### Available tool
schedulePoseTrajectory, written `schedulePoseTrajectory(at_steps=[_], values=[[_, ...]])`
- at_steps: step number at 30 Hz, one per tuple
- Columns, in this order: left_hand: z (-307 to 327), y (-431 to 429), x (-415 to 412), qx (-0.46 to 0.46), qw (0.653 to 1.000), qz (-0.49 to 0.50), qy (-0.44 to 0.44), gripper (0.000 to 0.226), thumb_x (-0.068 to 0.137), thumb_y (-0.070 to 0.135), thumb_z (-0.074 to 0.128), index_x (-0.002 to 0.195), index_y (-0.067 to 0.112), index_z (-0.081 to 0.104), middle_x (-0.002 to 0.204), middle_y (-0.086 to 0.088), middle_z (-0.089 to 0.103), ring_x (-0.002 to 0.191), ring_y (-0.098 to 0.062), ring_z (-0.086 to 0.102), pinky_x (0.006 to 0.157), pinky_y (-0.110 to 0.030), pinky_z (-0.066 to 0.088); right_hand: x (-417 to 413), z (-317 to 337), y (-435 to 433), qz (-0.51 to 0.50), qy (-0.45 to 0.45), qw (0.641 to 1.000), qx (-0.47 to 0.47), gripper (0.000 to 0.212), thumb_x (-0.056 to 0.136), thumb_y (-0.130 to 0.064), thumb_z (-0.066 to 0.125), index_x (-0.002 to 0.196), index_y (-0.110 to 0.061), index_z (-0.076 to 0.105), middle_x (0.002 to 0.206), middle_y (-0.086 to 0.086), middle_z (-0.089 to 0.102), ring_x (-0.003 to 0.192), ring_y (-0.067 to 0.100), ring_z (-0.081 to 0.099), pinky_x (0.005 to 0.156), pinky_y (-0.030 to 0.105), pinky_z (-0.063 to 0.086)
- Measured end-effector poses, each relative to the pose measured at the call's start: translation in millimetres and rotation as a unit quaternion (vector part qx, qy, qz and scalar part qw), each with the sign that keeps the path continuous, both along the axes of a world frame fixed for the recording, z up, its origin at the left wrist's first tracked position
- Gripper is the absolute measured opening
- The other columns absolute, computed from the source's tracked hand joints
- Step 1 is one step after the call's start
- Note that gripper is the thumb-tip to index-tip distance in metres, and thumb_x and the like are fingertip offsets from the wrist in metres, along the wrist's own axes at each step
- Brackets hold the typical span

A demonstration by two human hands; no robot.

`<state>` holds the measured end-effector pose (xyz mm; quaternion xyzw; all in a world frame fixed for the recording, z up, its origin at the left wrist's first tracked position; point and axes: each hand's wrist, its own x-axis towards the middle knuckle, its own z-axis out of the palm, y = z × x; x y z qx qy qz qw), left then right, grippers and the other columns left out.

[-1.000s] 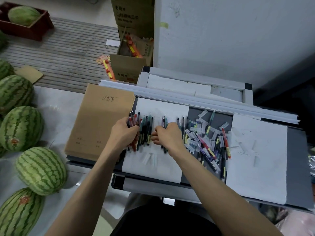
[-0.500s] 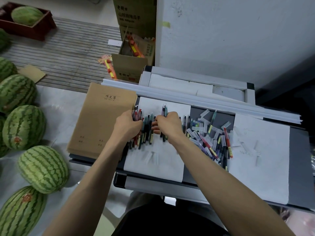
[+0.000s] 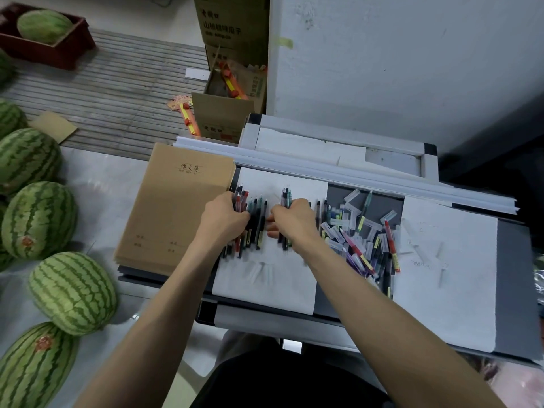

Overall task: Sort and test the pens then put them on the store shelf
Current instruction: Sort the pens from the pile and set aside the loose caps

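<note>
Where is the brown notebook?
In the head view the brown notebook lies at the left end of the table, just left of the left hand gripping pens. The watermelons sit further left.

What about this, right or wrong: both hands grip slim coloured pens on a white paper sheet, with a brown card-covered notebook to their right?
Wrong: the head view shows the brown card-covered notebook left of the hands. The left hand and right hand do grip slim coloured pens on the white paper sheet.
</note>
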<state>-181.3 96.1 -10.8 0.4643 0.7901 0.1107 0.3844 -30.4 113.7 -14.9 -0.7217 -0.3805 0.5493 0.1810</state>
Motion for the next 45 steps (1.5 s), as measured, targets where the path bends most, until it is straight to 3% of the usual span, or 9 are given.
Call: schedulePoseTrajectory(at_steps=[2,5,9,12,18,30,34,41,45], values=[[-0.3,1.3,0.4,0.001,1.0,-0.006,0.008,0.015,0.084,0.023,0.067,0.096,0.017,0.061,0.087,-0.002,0.065,0.081,-0.023,0.063,0.072,-0.035,0.054,-3.7,-1.6,-2.7,0.03,-0.039,0.999,0.01,0.018,0.084,-0.014,0.062,0.079,0.004,0.061,0.064,0.011,0.068,0.054,0.026,0.067,0.056,0.041,0.06],[-0.5,2.3,2.2,0.003,1.0,-0.013,0.016,0.024,0.08,0.027,0.07,0.1,0.018,0.06,0.091,-0.002,0.066,0.086,-0.028,0.063,0.071,-0.034,0.049,-6.7,-0.2,-5.1,0.068,-0.106,0.992,0.026,0.023,0.076,-0.016,0.07,0.065,-0.008,0.052,0.055,0.005,0.052,0.049,0.026,0.054,0.044,0.024,0.036],[-2.5,-2.0,6.2,0.003,1.0,0.003,0.023,0.03,0.078,0.032,0.076,0.097,0.018,0.058,0.092,-0.003,0.064,0.087,-0.029,0.061,0.068,-0.034,0.044,-11.0,-5.0,-5.3,0.107,-0.13,0.984,0.054,0.019,0.065,-0.014,0.069,0.059,0.001,0.059,0.055,0.018,0.063,0.06,0.035,0.072,0.051,0.044,0.057],[-3.9,-7.0,7.9,0.01,0.999,0.008,0.041,0.038,0.076,0.041,0.08,0.097,0.019,0.057,0.092,-0.003,0.064,0.089,-0.029,0.062,0.069,-0.036,0.044,-9.9,-6.1,-5.2,0.135,-0.147,0.977,0.075,0.017,0.069,-0.012,0.07,0.067,0.004,0.064,0.067,0.022,0.07,0.059,0.033,0.069,0.055,0.043,0.057],[-2.3,-17.6,6.5,0.064,0.996,0.022,0.065,0.052,0.082,0.04,0.083,0.125,0.023,0.061,0.11,-0.001,0.069,0.105,-0.028,0.064,0.089,-0.041,0.053,1.1,-3.2,-12.0,0.143,-0.178,0.966,0.117,0.031,0.076,-0.011,0.07,0.097,0.011,0.069,0.09,0.027,0.073,0.084,0.04,0.071,0.07,0.052,0.06],[11.9,-42.5,3.2,0.082,0.989,-0.024,0.123,0.043,0.092,0.043,0.072,0.13,0.025,0.061,0.118,0.003,0.065,0.105,-0.024,0.063,0.087,-0.041,0.05,28.1,-11.4,-44.7,0.221,-0.153,0.945,0.184,0.019,0.096,-0.018,0.06,0.105,-0.007,0.072,0.096,0.006,0.074,0.088,0.024,0.069,0.084,0.043,0.058],[18.3,-61.9,10.1,0.073,0.984,-0.093,0.135,0.04,0.094,0.035,0.066,0.132,0.028,0.058,0.123,0.003,0.063,0.104,-0.026,0.065,0.089,-0.046,0.054,39.0,-10.0,-59.1,0.294,-0.159,0.914,0.23,0.023,0.097,-0.019,0.054,0.102,-0.004,0.069,0.096,0.011,0.074,0.085,0.027,0.068,0.08,0.048,0.058],[18.7,-103.3,30.1,0.023,0.975,-0.195,0.102,0.036,0.097,0.039,0.062,0.131,0.029,0.058,0.127,0.005,0.061,0.107,-0.022,0.063,0.091,-0.045,0.055,60.0,-6.5,-82.2,0.437,-0.208,0.837,0.257,0.029,0.102,-0.023,0.051,0.125,-0.011,0.063,0.121,0.007,0.065,0.115,0.025,0.057,0.097,0.04,0.051],[12.9,-118.0,46.2,0.008,0.972,-0.21,0.104,0.047,0.096,0.046,0.066,0.138,0.029,0.052,0.14,0.005,0.055,0.116,-0.021,0.06,0.092,-0.039,0.053,71.7,-6.5,-93.5,0.431,-0.254,0.827,0.257,0.031,0.1,-0.017,0.054,0.128,-0.007,0.063,0.123,0.01,0.064,0.12,0.028,0.055,0.096,0.038,0.049]])
